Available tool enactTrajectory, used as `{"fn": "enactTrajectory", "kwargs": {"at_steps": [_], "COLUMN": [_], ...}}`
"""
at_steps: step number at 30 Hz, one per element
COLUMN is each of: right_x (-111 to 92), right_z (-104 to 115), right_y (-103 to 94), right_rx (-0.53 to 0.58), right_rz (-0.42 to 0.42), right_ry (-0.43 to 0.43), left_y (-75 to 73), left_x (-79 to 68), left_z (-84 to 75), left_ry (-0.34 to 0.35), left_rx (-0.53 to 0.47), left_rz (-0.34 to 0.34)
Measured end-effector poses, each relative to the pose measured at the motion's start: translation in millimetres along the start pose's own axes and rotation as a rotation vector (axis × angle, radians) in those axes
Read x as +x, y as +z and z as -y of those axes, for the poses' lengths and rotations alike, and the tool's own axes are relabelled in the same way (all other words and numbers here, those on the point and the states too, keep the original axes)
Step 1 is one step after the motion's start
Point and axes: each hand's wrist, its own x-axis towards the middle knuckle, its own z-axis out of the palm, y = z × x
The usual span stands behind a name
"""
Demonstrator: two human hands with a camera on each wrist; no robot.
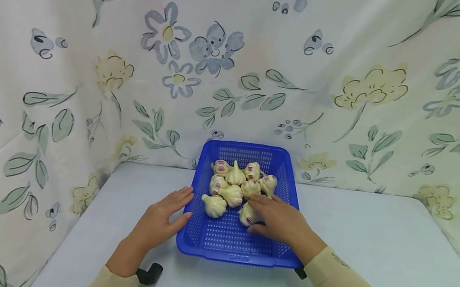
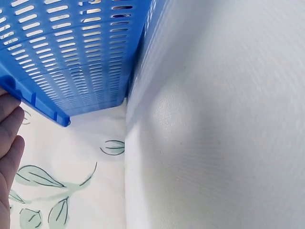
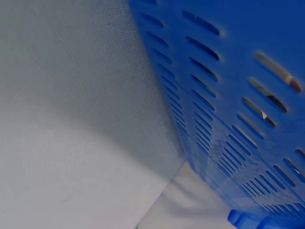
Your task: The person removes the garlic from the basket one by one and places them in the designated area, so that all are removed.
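1. Fingers of the right hand (image 1: 283, 221) are grasping a cream garlic bulb (image 1: 248, 215) with purplish marks.
2. The left hand (image 1: 159, 219), fingers straight, is touching the blue basket (image 1: 218, 253).
3. Inside, plump bulbs (image 1: 231, 196) are lying beside the grasped one.

The blue rectangular perforated plastic basket (image 1: 211, 253) stands on the flat white counter (image 1: 369, 258), before the white floral fabric backdrop (image 1: 241, 125). Pale round garlic heads (image 1: 232, 196) lie inside it, mostly toward the back. A bare left hand (image 1: 161, 218) is at the basket's left rim; a bare right hand (image 1: 281, 219) reaches over its right side, around the front-right garlic head (image 1: 247, 214).
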Motion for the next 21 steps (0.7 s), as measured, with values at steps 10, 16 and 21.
{"fn": "enactTrajectory", "kwargs": {"at_steps": [10, 16, 21], "right_x": [1.8, 3.2, 2.2], "right_z": [0.2, -2.5, -3.6], "right_y": [-4.6, -2.2, -0.4], "right_rx": [0.072, -0.004, -0.037], "right_rz": [-0.008, -0.027, -0.031], "right_ry": [0.037, -0.024, -0.037], "left_y": [-1.0, -1.3, 1.0], "left_x": [2.3, 2.9, 3.1], "left_z": [-0.8, -0.1, 0.9], "left_ry": [-0.008, -0.037, -0.024], "left_rx": [-0.002, -0.041, -0.063], "left_rz": [-0.003, 0.006, -0.011]}}
